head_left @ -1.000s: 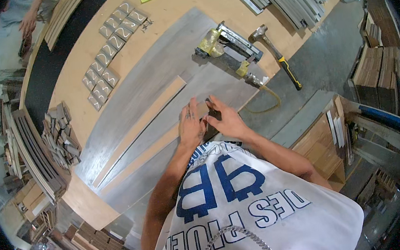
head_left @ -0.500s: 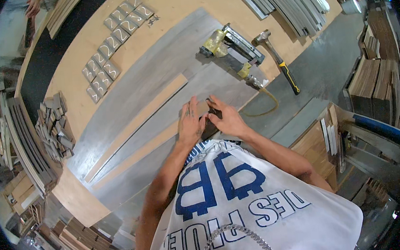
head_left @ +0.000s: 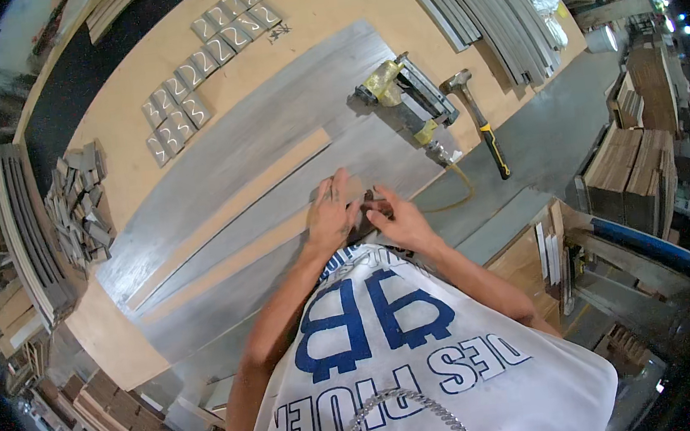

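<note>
My left hand lies with its fingers stretched out over the near end of a tan wooden strip. Beside it, the fingers of my right hand are bent together at a small dark piece close to my shirt. What that piece is, and how firmly it is held, is partly hidden by the fingers. Both hands rest over a large grey panel with a curved far edge. A second tan strip runs roughly alongside the first, farther from me.
A nail gun with a hose and a hammer lie right of my hands. Small grey blocks with white squiggles stand in rows beyond. Grey planks lie far right, scrap pieces at left.
My right fingers have drawn back and bent more, away from the left fingertips. The left hand stays on the strip. The whole view has shifted slightly.
</note>
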{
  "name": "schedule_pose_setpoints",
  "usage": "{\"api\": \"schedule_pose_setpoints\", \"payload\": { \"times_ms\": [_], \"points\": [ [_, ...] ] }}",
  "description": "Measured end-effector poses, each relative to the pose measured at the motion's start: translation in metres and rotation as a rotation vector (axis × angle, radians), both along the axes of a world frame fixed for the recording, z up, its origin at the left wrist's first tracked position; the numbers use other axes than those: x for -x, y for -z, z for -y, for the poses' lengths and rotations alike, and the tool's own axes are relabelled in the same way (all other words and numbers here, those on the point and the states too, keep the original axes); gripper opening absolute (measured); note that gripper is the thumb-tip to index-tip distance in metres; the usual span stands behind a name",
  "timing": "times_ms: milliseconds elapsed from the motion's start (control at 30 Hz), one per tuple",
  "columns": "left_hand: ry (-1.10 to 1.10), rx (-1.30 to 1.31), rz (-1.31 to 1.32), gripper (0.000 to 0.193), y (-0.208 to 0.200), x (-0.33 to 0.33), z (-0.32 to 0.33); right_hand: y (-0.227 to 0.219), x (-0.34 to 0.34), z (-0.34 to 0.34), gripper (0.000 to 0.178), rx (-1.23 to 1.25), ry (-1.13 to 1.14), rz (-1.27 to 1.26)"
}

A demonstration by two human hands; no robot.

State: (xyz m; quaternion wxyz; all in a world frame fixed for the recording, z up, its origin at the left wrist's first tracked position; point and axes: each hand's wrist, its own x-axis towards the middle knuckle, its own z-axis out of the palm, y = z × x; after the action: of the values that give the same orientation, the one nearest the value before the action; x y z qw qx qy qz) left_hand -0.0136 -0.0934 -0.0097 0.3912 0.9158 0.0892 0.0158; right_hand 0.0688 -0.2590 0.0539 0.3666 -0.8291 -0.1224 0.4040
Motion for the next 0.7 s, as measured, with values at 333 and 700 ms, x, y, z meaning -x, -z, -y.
{"api": "schedule_pose_setpoints", "payload": {
  "times_ms": [333,700],
  "points": [
    [0.014,-0.123,0.077,0.073,-0.003,0.0,0.002,0.018,-0.16,-0.047,0.081,0.314,-0.069,0.714],
    [0.063,0.043,-0.241,0.061,-0.036,-0.005,-0.01,-0.089,-0.099,-0.008,0.027,0.066,0.008,-0.051]
  ]
}}
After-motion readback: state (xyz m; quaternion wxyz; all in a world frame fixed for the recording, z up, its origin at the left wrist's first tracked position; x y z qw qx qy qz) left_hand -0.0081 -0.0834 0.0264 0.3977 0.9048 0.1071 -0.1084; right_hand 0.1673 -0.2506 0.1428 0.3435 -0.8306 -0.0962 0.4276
